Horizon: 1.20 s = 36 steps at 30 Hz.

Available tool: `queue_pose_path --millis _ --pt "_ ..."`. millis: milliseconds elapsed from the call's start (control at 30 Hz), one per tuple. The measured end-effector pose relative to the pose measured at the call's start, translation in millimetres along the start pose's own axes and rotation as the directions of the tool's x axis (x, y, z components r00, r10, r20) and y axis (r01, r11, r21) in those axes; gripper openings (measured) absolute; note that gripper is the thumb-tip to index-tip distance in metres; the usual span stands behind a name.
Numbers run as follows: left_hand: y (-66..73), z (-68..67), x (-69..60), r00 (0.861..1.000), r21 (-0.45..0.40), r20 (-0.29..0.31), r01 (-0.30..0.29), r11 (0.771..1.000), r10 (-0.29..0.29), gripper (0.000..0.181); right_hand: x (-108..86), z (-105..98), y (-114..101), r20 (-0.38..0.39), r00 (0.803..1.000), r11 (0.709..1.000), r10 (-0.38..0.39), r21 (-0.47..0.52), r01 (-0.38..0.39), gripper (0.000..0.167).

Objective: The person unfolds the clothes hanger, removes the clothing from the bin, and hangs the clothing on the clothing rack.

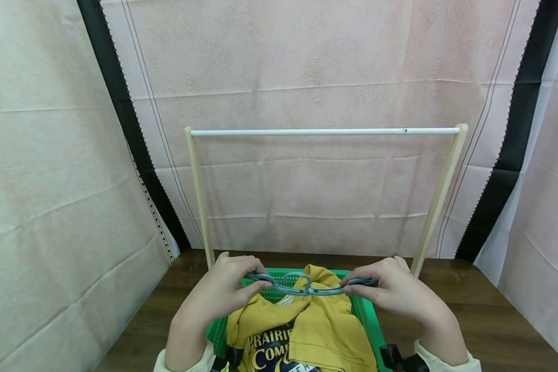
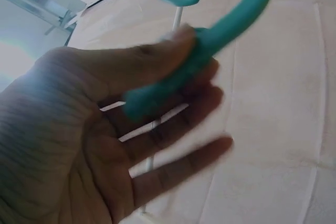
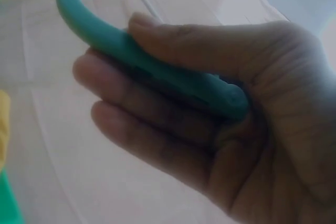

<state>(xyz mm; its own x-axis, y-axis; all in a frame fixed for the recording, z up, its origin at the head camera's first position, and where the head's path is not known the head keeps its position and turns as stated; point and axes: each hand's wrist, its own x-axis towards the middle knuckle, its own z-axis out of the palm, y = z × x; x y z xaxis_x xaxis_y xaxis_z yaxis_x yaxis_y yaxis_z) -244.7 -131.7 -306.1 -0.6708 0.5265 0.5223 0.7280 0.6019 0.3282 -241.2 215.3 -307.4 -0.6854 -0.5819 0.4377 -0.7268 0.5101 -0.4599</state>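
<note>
A teal clothes hanger (image 1: 325, 291) is held up level above a green basket (image 1: 374, 330), its hook near the middle. My left hand (image 1: 232, 284) pinches one end between thumb and forefinger; in the left wrist view the other fingers spread behind the hanger arm (image 2: 231, 27). At the opposite end, my right hand (image 1: 386, 287) grips the hanger with the thumb on top and the fingers underneath, as the right wrist view shows. Below both hands, a yellow garment (image 1: 335, 330) with dark printed lettering lies bunched in the basket, partly over its rim.
Behind the basket stands a rack with cream posts (image 1: 439, 201) and a white crossbar (image 1: 325, 132). All of this is on a dark wooden table (image 1: 144, 320). Pale fabric walls (image 1: 307, 62) with black strips enclose the back and sides.
</note>
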Motion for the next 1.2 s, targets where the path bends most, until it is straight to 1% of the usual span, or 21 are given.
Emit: queue_pose_path --millis 67,133,200,267,367,467,567,600,733,867,1000,1067,1200 --pt "2.3 0.8 -0.4 0.999 0.072 0.030 0.030 0.997 -0.032 0.012 0.2 0.5 -1.1 0.012 1.000 1.000 0.008 0.024 -0.009 0.010" --pt "4.8 2.1 -0.5 0.995 0.109 0.073 0.056 0.992 -0.064 0.009 0.6 1.1 -2.0 0.028 1.000 0.998 0.012 0.056 -0.014 0.011" --pt "7.3 3.0 0.0 0.989 0.115 0.118 0.079 0.990 -0.093 0.007 0.8 1.7 -2.4 0.035 0.999 0.997 0.006 0.076 -0.009 0.012" --pt "8.9 3.8 0.8 0.983 0.098 0.151 0.093 0.991 -0.108 0.008 0.9 1.9 -2.4 0.027 1.000 0.997 -0.013 0.079 0.011 0.011" --pt "8.8 4.2 1.8 0.978 0.089 0.173 0.100 0.991 -0.114 0.007 0.6 1.8 -1.4 -0.001 0.999 0.998 -0.037 0.041 0.037 0.010" --pt "6.7 4.5 2.4 0.979 0.065 0.177 0.094 0.993 -0.104 0.008 0.1 1.9 0.4 -0.026 0.998 0.998 -0.056 0.001 0.057 0.010" --pt "4.6 4.1 2.2 0.983 0.037 0.163 0.076 0.996 -0.081 0.008 0.0 1.0 1.9 -0.032 0.996 0.997 -0.078 0.002 0.078 0.010" --pt "3.9 4.0 2.0 0.985 0.026 0.155 0.069 0.997 -0.073 0.007 -0.2 0.4 2.0 -0.032 0.996 0.996 -0.085 0.010 0.085 0.010" --pt "1.7 3.1 1.4 0.991 -0.031 0.126 0.047 0.998 -0.043 0.006 -2.4 -3.5 0.9 -0.027 0.995 0.991 -0.097 0.091 0.100 0.012" --pt "0.0 0.9 -0.2 0.994 -0.064 0.105 0.043 0.997 -0.037 0.006 -4.0 -6.4 -1.0 -0.024 0.996 0.988 -0.082 0.132 0.084 0.013" --pt "0.3 -0.2 -0.7 0.994 -0.059 0.102 0.054 0.997 -0.048 0.006 -4.1 -7.0 -1.6 -0.034 0.996 0.988 -0.081 0.129 0.085 0.013" --pt "1.2 0.3 -0.3 0.992 -0.052 0.112 0.065 0.997 -0.059 0.007 -4.4 -6.9 -1.6 -0.042 0.995 0.988 -0.087 0.125 0.092 0.013" --pt "3.9 1.0 0.5 0.989 0.032 0.131 0.068 0.997 -0.071 0.009 -5.0 -6.1 -1.4 -0.064 0.992 0.987 -0.105 0.114 0.112 0.014"
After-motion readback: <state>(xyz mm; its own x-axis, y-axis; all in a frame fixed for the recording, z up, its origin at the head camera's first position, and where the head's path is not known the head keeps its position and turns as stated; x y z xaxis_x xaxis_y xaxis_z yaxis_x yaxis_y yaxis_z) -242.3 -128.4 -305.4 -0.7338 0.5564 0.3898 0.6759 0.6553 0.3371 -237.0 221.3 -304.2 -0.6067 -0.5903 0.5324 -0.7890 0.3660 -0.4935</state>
